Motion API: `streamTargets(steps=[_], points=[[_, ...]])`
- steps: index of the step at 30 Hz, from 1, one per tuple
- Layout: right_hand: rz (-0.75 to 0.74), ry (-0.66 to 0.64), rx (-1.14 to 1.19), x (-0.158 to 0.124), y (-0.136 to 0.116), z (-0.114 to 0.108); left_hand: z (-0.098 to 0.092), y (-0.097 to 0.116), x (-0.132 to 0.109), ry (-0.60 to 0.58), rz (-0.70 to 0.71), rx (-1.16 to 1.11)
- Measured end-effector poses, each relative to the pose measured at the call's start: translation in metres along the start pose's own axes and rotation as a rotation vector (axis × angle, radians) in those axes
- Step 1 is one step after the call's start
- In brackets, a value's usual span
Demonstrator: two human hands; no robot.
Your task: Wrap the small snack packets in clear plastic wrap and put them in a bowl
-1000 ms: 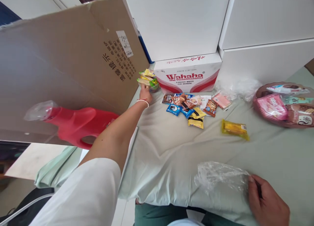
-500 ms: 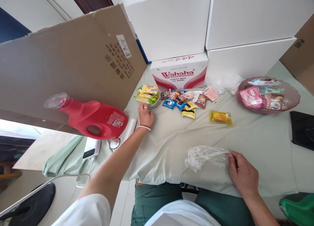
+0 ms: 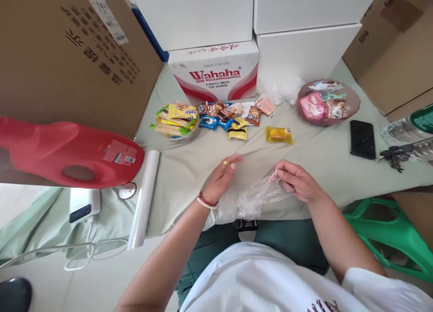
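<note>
My right hand (image 3: 297, 181) pinches a crumpled clear plastic bag (image 3: 257, 197) just above the near edge of the pale green cloth (image 3: 321, 154). My left hand (image 3: 221, 176) hovers open beside the bag, fingers stretched toward it, holding nothing. Farther back stands a clear bowl of yellow and green snack packets (image 3: 176, 122). To its right lies a loose pile of small snack packs (image 3: 230, 116), with a single yellow pack (image 3: 279, 134) a little apart.
A red detergent jug (image 3: 67, 152) lies at the left beside a white roll (image 3: 145, 195). A Wahaha carton (image 3: 216, 75), white boxes and cardboard boxes line the back. A pink plate of snacks (image 3: 352, 104), a black phone (image 3: 361, 138), keys and a green stool (image 3: 389, 231) are at the right.
My left hand has let go of the snack bowl and drawn back toward the plastic bag. My right hand has lifted the bag slightly. The view has swung right.
</note>
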State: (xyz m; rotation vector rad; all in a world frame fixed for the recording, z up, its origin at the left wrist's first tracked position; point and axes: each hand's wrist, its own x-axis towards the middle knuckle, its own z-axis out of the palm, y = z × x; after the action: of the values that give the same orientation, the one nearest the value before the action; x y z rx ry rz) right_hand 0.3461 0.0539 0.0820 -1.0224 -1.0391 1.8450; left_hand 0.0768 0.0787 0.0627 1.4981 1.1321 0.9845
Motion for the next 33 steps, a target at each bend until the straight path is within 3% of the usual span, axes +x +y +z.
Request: streamTargets(steps=[3,5,6,8,12,13,16,19,22,25,30,33], points=[[0.046,-0.178,-0.012,0.013,-0.022,0.015,0.023,0.019,0.003,-0.357,-0.175,-0.444],[0.02,-0.183,-0.054,0.021,-0.034,0.019,0.03,0.025,-0.002,-0.548,-0.289,-0.584],[-0.004,-0.147,-0.067,0.024,-0.037,0.02,0.031,0.025,-0.006,-0.586,-0.331,-0.613],[-0.077,0.0,-0.07,0.026,-0.038,0.018,0.031,0.021,-0.016,-0.503,-0.376,-0.638],[-0.211,0.43,-0.038,0.017,-0.007,0.028,0.034,0.006,-0.028,-0.039,-0.361,-0.69],[-0.188,0.452,-0.04,0.013,0.005,0.035,0.037,0.002,-0.029,0.045,-0.357,-0.704],[-0.068,0.33,-0.095,0.007,0.041,0.062,0.044,-0.003,-0.032,0.158,-0.348,-0.732],[-0.13,0.411,-0.092,0.012,0.056,0.078,0.04,-0.005,-0.037,0.115,-0.319,-0.692],[-0.204,0.542,0.03,0.02,0.049,0.073,0.026,-0.006,-0.043,-0.068,-0.351,-0.615],[-0.132,0.523,0.064,0.021,0.037,0.061,0.01,-0.009,-0.046,-0.22,-0.398,-0.555],[-0.081,0.501,-0.144,0.012,0.032,0.049,-0.013,-0.012,-0.046,-0.311,-0.403,-0.397],[-0.044,0.436,-0.192,0.007,0.034,0.045,-0.025,-0.013,-0.047,-0.342,-0.331,-0.221]])
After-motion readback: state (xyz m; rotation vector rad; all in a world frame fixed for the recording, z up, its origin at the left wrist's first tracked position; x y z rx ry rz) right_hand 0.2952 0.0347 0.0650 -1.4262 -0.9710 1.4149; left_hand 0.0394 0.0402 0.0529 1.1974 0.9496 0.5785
